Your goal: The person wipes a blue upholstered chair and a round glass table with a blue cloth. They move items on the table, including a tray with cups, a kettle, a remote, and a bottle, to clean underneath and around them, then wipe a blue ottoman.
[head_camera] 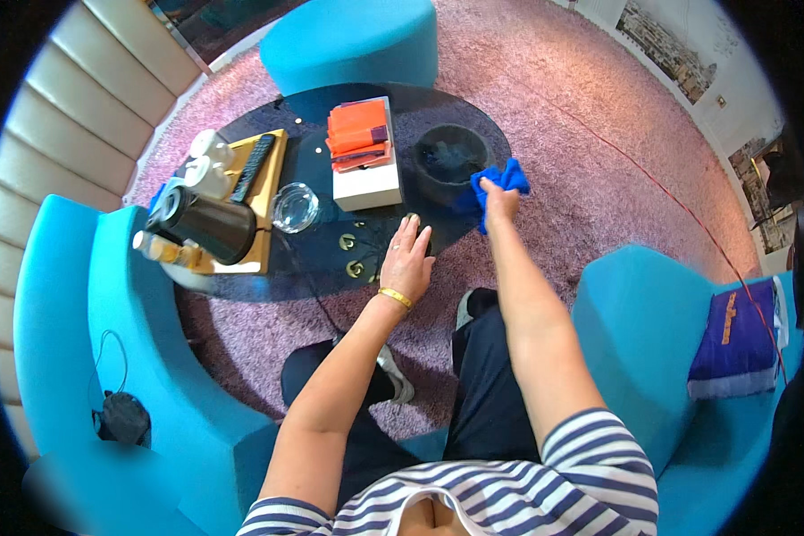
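My right hand [500, 199] grips a blue cloth [509, 179] at the right rim of a dark oval glass table [308, 167]. Fingers apart, my left hand [407, 258] rests at the table's near edge, holding nothing. Just left of the cloth is a dark round dish [452, 154]. A white box [368, 189] with orange packets [357, 127] on it lies beyond my left hand. Farther left are a clear glass ashtray [295, 208] and a wooden tray [262, 231] bearing a dark kettle [214, 224], a black remote control [253, 167], white cups [206, 175] and small bottles [164, 249].
A turquoise stool [352, 43] stands behind the table. Turquoise seats curve at the left [141, 321] and right [633, 315]; a purple bag [733, 338] lies on the right one, a black pouch [122, 419] on the left. A thin red cord [670, 194] crosses the view at the right.
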`<action>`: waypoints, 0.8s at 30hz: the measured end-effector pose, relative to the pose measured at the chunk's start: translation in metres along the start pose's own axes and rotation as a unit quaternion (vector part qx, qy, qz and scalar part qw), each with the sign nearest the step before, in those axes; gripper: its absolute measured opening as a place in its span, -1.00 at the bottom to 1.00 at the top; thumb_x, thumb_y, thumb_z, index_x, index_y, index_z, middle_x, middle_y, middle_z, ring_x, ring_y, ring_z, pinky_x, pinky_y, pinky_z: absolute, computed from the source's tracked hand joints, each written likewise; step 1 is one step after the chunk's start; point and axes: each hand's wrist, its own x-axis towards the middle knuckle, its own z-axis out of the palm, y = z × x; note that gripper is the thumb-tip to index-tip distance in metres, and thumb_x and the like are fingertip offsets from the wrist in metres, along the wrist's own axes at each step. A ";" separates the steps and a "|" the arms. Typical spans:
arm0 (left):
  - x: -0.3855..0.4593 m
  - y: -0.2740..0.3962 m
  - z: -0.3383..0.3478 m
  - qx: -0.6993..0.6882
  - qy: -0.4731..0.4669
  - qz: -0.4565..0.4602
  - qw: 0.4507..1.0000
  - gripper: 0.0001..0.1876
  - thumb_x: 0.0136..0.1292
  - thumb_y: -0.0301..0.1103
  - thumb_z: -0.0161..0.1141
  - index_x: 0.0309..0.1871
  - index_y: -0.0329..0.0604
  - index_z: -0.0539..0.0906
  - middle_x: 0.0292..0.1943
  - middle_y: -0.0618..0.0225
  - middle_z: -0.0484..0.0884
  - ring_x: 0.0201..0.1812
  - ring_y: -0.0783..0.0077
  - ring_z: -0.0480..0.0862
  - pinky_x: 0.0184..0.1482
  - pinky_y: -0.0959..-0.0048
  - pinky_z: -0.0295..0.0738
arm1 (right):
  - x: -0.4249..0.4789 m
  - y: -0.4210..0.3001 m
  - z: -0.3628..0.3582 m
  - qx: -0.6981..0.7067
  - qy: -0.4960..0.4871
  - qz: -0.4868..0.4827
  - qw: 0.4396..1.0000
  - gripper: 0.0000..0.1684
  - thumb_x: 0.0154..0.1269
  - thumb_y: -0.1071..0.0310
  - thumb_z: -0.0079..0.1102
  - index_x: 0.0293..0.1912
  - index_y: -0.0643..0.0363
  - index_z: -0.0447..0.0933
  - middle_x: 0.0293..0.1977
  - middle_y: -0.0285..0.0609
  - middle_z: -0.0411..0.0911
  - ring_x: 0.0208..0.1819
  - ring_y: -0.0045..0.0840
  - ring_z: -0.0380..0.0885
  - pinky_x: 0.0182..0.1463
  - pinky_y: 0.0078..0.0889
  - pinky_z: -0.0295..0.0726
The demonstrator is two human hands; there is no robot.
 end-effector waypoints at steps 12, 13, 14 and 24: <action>0.136 0.014 0.031 -0.042 -0.069 -0.042 0.996 -0.22 0.06 -0.16 0.44 0.36 -0.20 0.41 0.42 -0.21 0.22 0.47 -0.22 0.17 0.46 -0.01 0.11 | 0.141 -0.107 0.108 -0.512 -0.217 -0.385 0.736 -0.14 0.17 -0.48 0.06 0.14 0.05 0.54 0.06 0.10 0.57 0.10 -0.02 0.55 0.16 0.00 0.52; 0.143 0.010 0.033 -0.035 -0.081 -0.060 0.994 -0.23 0.08 -0.16 0.42 0.37 -0.20 0.40 0.43 -0.22 0.19 0.48 -0.23 0.15 0.47 -0.03 0.09 | 0.140 -0.109 0.120 -0.524 -0.202 -0.427 0.709 -0.12 0.17 -0.49 0.05 0.17 0.02 0.53 0.07 0.08 0.56 0.10 0.01 0.54 0.16 0.03 0.52; 0.149 0.005 0.036 -0.028 -0.096 -0.082 0.992 -0.22 0.14 -0.13 0.38 0.40 -0.21 0.36 0.46 -0.23 0.12 0.50 -0.25 0.10 0.48 -0.05 0.04 | 0.140 -0.106 0.124 -0.504 -0.185 -0.446 0.716 -0.13 0.18 -0.48 0.06 0.20 0.00 0.52 0.05 0.06 0.56 0.06 0.03 0.54 0.14 0.04 0.53; 0.242 -0.037 0.070 0.088 0.024 -0.238 0.967 -0.25 0.32 0.06 0.15 0.47 -0.14 0.27 0.55 -0.10 -0.02 0.59 -0.06 -0.15 0.52 -0.08 -0.22 | 0.074 -0.098 0.008 -0.320 -0.150 -0.111 0.929 -0.45 0.33 -0.02 0.23 0.23 -0.02 0.51 -0.18 -0.09 0.69 -0.24 -0.28 0.68 -0.13 -0.21 0.60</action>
